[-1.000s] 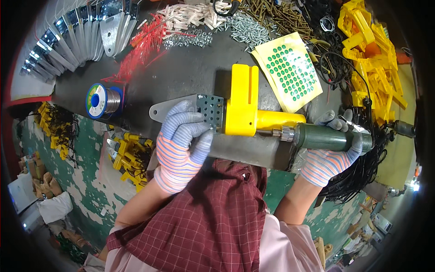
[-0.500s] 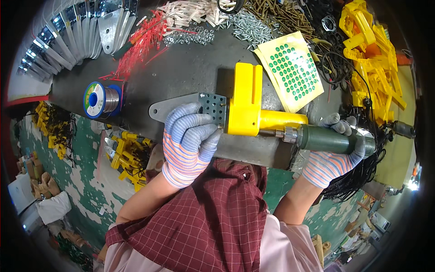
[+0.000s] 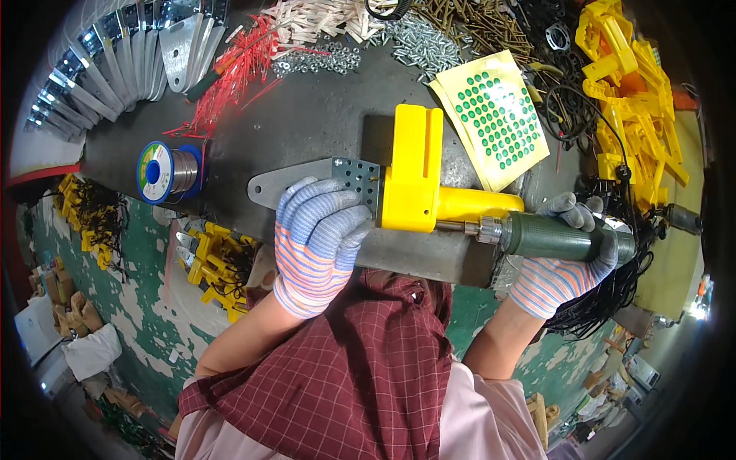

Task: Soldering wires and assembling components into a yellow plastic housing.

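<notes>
One dark bench [image 3: 307, 115] carries your work. Toward its right end lies a heap of yellow parts [image 3: 625, 115], and at its far left stands a row of metal plates [image 3: 142, 65]. Your right hand [image 3: 563, 280] has its fingers wrapped round the green driver [image 3: 548, 234], whose bit points left. That bit meets the near right side of the yellow housing [image 3: 410, 203] in front of you; how far it goes in is hidden. A sheet [image 3: 494, 115] of green dots lies beyond the housing's handle. Left of the housing, touching or nearly so, is a grey plate [image 3: 314, 168]; your left hand [image 3: 322, 238] has its fingers bent closed on the near edge, tips partly hidden. A wire spool [image 3: 170, 172] sits farther left. Smallest are the silver screws [image 3: 424, 42] and nuts [image 3: 322, 60].
</notes>
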Available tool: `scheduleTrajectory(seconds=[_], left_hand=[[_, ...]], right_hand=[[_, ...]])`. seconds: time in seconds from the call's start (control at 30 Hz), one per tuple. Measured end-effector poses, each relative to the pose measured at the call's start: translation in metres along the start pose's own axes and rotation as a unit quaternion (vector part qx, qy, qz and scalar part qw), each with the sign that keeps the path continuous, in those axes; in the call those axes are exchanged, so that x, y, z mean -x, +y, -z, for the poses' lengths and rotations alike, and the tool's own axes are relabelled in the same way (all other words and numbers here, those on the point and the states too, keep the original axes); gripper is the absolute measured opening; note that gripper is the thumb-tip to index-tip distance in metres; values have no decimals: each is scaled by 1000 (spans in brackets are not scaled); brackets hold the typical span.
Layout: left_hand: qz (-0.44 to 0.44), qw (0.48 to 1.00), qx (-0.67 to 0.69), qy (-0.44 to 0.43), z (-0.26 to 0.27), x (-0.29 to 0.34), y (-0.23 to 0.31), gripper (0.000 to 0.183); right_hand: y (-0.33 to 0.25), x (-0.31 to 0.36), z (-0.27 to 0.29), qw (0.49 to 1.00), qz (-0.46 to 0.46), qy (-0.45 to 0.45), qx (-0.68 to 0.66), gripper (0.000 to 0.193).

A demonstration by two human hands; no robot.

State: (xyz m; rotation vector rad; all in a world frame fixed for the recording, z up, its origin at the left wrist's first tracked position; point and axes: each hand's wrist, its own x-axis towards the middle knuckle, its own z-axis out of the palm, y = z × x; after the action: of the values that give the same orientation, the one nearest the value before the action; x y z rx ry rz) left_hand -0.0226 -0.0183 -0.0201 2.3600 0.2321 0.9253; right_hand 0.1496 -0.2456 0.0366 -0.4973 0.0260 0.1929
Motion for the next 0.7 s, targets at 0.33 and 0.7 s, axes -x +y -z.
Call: scheduleTrajectory(seconds=[0.33,0.7], left_hand=[[-14,999,-32,-20,2,-6,1,25],[239,918,224,-223,25,-81,-6,21]], right_hand=[[4,-2,-3,1000,-6,1,-14,51],[-2,-20,-11,998,42,32,42,58]])
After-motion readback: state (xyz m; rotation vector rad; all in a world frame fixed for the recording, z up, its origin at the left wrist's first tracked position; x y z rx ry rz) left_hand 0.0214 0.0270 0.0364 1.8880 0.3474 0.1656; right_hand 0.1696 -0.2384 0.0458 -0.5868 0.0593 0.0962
